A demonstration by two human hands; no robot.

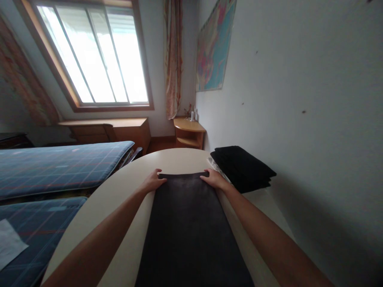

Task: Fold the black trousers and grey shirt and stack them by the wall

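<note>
A long dark grey cloth (188,223) lies flat along a pale round table (119,199), running away from me. My left hand (154,180) grips its far left corner, fingers curled over the edge. My right hand (213,178) grips the far right corner the same way. Both arms are stretched out along the sides of the cloth.
A stack of folded black cloths (242,167) sits on the table at the right, against the white wall. Beds with blue plaid mattresses (60,163) stand at the left. A wooden desk (119,127) and a corner shelf (189,133) are under the window.
</note>
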